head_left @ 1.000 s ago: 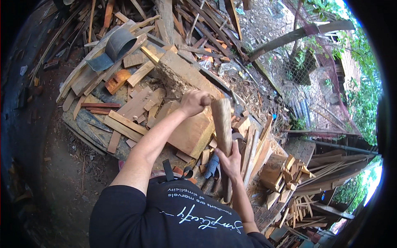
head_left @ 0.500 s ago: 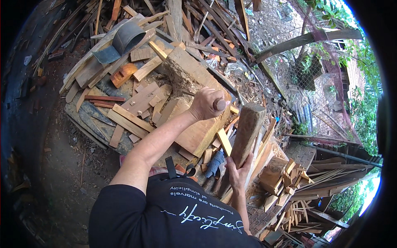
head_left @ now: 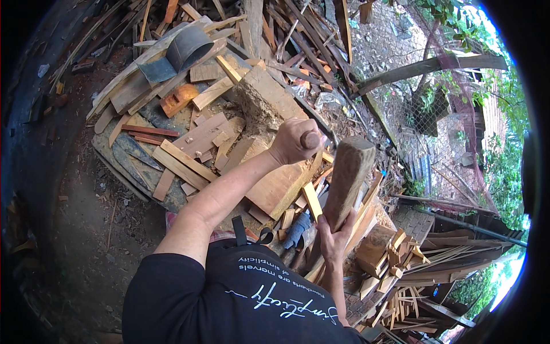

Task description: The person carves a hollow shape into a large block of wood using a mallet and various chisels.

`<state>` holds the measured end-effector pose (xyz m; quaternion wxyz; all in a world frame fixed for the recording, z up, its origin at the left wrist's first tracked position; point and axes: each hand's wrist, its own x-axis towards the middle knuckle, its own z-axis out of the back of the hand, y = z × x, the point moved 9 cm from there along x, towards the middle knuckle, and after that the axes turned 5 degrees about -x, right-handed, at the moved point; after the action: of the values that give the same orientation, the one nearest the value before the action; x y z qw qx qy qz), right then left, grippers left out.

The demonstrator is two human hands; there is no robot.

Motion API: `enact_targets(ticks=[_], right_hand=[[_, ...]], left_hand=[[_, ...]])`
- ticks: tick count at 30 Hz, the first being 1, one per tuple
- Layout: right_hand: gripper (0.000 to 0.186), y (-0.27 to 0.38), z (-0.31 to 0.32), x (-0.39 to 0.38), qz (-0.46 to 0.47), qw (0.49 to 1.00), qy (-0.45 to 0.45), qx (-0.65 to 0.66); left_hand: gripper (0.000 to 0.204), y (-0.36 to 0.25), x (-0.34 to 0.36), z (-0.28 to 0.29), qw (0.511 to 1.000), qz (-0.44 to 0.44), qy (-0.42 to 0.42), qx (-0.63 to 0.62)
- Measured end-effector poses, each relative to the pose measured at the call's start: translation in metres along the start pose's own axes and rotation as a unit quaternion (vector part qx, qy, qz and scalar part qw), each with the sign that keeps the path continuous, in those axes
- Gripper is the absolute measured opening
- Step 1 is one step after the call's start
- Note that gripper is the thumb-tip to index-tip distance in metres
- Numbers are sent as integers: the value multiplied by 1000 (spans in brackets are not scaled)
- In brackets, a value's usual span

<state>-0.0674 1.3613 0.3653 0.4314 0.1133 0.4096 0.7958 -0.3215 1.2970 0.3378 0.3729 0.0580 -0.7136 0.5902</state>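
Scrap timber [head_left: 309, 51] lies heaped at twelve o'clock, beyond the notched wooden block [head_left: 281, 192]. Your left hand [head_left: 293, 143] is clamped on a wooden tool handle [head_left: 310, 140] over the block; your right hand [head_left: 334, 238] grips a wooden mallet [head_left: 348, 175], its head at four o'clock from that handle.

bent grey sheet [head_left: 189, 47] on boards [head_left: 126, 97] | orange wooden block [head_left: 178, 100] | wire-mesh fence [head_left: 392, 66] | green foliage [head_left: 504, 178], far right

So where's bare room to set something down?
The dirt ground left of the workbench, bordered by the black sleeve, is mostly bare. The workbench is crowded: offcuts, orange block, large wood block under the left hand.
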Motion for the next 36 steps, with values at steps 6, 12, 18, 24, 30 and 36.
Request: enact_targets(ticks=[6,12,18,24,30,36], right_hand=[[53,41,18,9,90,995,-49,-8],[22,102,33,4,296,949,-74,80],[54,22,-4,22,33,989,26,-143],[44,63,36,-2,249,960,-40,123],[59,3,13,36,11,985,47,-166],[57,68,47,15,223,962,-70,142]], left_hand=[[28,15,-7,-2,1000,18,11,-4],[26,33,-16,-9,997,57,43,-9],[23,37,-16,-10,996,67,49,-13],[22,36,-12,-12,996,72,51,-10],[20,46,-15,-24,994,84,67,15],[23,47,-19,-33,992,79,87,38]])
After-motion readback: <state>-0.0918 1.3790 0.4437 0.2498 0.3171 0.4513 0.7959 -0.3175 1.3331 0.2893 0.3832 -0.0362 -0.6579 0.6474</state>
